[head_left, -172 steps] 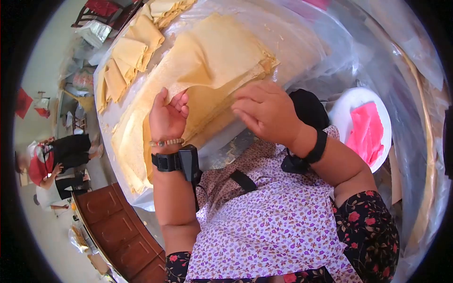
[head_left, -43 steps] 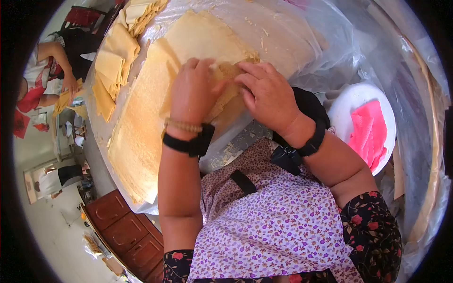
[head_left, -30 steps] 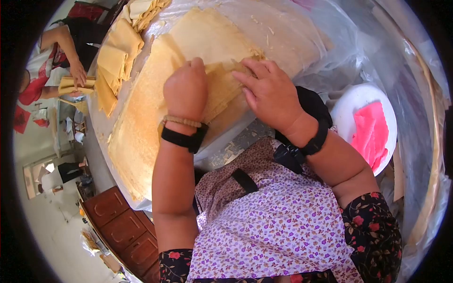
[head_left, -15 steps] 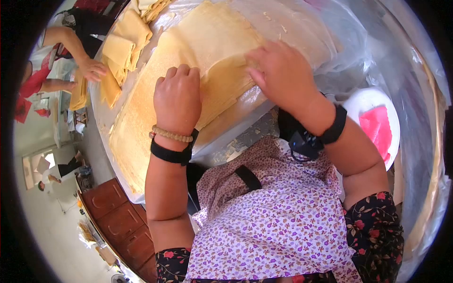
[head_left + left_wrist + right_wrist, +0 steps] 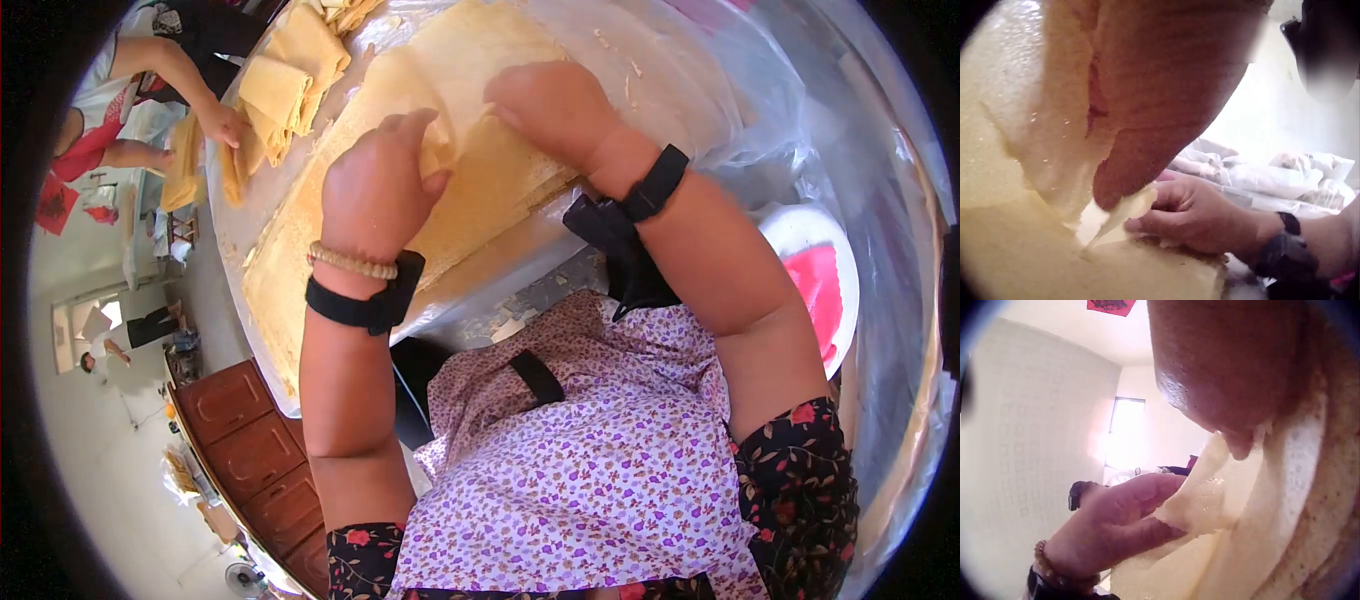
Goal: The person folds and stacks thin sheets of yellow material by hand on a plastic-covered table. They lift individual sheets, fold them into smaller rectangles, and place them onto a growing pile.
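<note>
Clear plastic (image 5: 700, 90) is spread wide across my feed, and on it lies a broad stack (image 5: 290, 250) of thin yellow sheets, running from near left to far centre. Its top sheet (image 5: 470, 60) is lifted at one corner, close to the stack's right edge. The left hand (image 5: 375, 195) pinches that corner between thumb and fingertips; my left wrist view shows the flap caught under the thumb. The right hand (image 5: 548, 105), just beside it to the far right, pinches the same flap with curled fingers, and the two hands almost touch. Folded sheets (image 5: 285, 85) lie far left of the stack, with another person's hand (image 5: 222, 122) beside them. A white plate (image 5: 790, 225) carrying a pink cloth (image 5: 825, 290) sits to the right. A brown wooden cabinet (image 5: 240, 420) stands near left, below the plastic's edge.
</note>
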A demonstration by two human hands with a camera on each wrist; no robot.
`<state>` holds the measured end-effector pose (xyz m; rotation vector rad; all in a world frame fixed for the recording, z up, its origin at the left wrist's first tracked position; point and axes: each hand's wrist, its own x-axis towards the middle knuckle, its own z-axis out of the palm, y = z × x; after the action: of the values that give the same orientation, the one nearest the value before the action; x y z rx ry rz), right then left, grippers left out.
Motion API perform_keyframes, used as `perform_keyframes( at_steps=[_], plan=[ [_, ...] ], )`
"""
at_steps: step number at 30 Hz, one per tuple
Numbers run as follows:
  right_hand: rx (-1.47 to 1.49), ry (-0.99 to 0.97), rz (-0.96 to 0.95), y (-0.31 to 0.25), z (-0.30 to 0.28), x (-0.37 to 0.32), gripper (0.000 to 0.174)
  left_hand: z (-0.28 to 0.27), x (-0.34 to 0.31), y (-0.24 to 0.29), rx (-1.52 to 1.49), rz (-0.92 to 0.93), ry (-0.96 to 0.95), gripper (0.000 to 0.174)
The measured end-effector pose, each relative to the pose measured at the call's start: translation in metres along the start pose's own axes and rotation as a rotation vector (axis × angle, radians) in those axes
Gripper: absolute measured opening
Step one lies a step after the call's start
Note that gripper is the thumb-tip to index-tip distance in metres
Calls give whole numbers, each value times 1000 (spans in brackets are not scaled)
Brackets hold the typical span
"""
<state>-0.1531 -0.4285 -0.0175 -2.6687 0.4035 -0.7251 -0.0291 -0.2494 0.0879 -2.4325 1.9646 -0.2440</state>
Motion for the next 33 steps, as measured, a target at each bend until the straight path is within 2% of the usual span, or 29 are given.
perform_keyframes(
  at_steps=[1, 4, 7, 10, 13, 16, 18, 20, 22, 25, 28, 31, 33],
  plan=[
    [30, 62, 0, 0, 4, -3, 18, 3, -3, 2, -4, 27, 16, 23],
    [79, 41, -34, 2, 7, -4, 18, 23, -8, 4, -14, 53, 0, 37],
    [122, 110, -231, 8, 13, -5, 18, 33, -5, 5, -56, 2, 2, 32],
    [127, 169, -244, 2, 19, -5, 19, 38, 1, -5, -136, -127, -64, 18],
    [30, 30, -266, 0, 21, 9, 18, 35, 4, -14, -183, -116, -31, 22],
    [0, -40, -168, -10, 20, 13, 19, 28, -1, -10, -198, -13, 93, 25],
    [109, 9, -41, -13, 19, 13, 22, 24, -9, -5, -40, -34, 151, 26],
    [182, 55, 42, -14, 20, 12, 25, 26, -13, -5, 118, -101, 105, 23],
    [217, 103, 79, -14, 19, 13, 27, 26, -14, -11, 279, -210, -39, 19],
    [230, 53, 85, -15, 13, 13, 27, 13, -7, -9, 327, -260, -84, 11],
    [246, 173, -4, -10, 18, 11, 27, -2, 0, -14, 296, -216, 63, 9],
    [297, 287, 61, -11, 10, 10, 29, -9, 6, -21, 339, -153, 214, 11],
    [320, 280, 116, -14, 2, 9, 28, -11, 6, -23, 297, -149, 232, 12]
  ],
)
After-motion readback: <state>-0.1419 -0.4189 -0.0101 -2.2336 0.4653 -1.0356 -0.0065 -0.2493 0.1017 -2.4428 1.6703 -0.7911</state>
